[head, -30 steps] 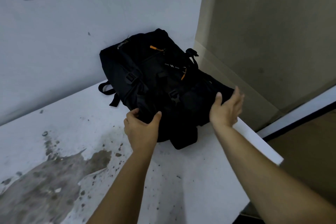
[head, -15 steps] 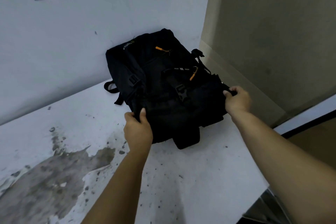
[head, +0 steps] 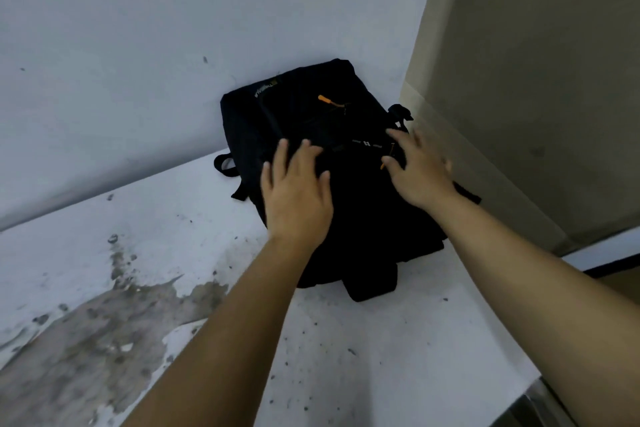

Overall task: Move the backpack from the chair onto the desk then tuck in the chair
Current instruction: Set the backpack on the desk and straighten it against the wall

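Note:
A black backpack (head: 304,114) with orange zipper pulls lies on the white desk (head: 398,340), its top leaning against the back wall. My left hand (head: 294,194) rests flat on the pack's front, fingers spread. My right hand (head: 415,170) lies open on the pack's right side near an orange pull, fingers apart. Neither hand grips anything. The chair is out of sight.
The desk top is stained grey-brown at the front left (head: 86,340). A white wall (head: 173,45) runs behind the desk and a beige wall (head: 536,80) stands to the right. The desk's right edge (head: 512,340) drops off near my right forearm.
Both hands let go of the backpack's lower corners and moved up onto its front, now open and flat. The backpack sits closer against the wall.

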